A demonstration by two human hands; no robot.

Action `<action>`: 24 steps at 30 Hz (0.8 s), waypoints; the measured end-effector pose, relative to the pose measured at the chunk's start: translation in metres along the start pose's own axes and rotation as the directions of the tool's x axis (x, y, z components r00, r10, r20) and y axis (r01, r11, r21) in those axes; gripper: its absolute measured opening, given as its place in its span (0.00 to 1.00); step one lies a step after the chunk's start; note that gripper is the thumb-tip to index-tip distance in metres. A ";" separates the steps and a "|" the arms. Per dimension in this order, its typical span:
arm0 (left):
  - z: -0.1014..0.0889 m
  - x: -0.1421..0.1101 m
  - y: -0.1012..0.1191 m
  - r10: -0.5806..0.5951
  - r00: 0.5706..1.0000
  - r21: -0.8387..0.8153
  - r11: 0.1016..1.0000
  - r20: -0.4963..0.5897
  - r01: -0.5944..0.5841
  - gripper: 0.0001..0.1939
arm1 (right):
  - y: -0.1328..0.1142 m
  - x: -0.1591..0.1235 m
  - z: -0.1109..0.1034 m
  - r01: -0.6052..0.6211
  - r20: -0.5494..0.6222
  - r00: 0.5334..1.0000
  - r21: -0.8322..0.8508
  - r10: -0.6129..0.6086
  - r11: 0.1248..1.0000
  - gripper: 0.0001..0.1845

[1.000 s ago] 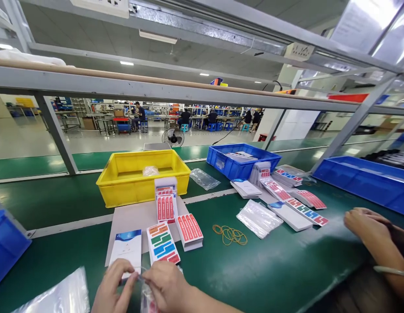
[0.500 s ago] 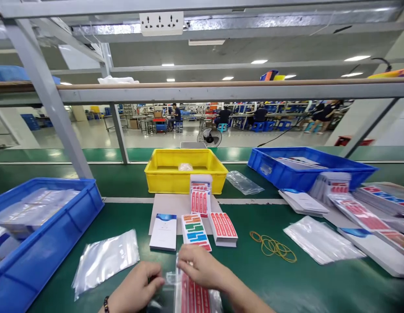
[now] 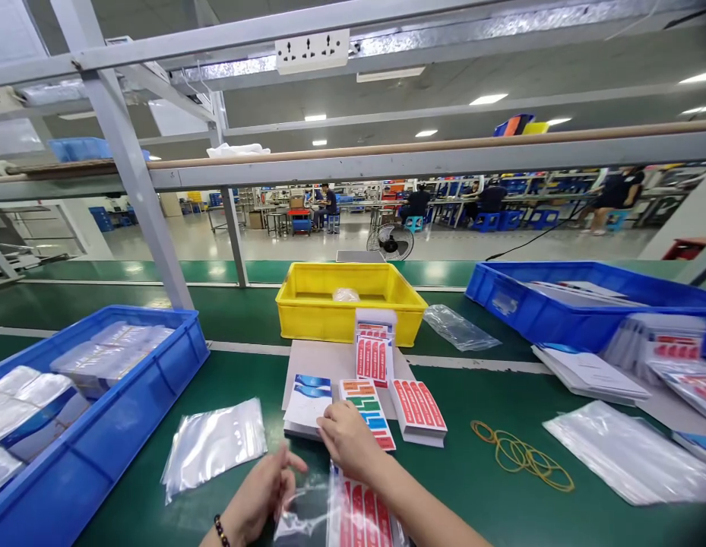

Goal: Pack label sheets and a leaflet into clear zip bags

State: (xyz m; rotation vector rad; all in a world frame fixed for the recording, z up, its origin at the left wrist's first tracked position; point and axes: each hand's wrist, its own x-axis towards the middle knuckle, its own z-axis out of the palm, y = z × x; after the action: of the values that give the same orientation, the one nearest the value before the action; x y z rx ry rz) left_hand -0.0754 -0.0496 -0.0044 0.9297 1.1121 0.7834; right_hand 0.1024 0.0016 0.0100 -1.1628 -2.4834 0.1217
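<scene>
Our right hand (image 3: 349,439), fingers bunched, meets the right edge of the white booklets (image 3: 307,409), stacked before us with wavy blue bands across the top; we cannot tell whether it grips one. Our left hand (image 3: 261,488), thumb and forefinger apart, is at the clear, crinkled, shiny bag (image 3: 308,510) beside a red-and-white printed sheet (image 3: 361,518), and we cannot tell whether its other fingers pinch the bag.
</scene>
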 end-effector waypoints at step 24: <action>0.057 0.015 0.033 -0.087 0.836 -0.226 0.943 0.542 0.244 0.19 | 0.120 0.020 -0.034 -0.428 0.193 0.887 0.002 0.419 0.904 0.12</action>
State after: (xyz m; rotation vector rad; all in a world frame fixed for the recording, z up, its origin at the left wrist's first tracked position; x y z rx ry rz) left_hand -0.0187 -0.0354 0.0291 0.7235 0.5637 0.4805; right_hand 0.1897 0.0920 0.0187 -1.7315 -2.3204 0.4243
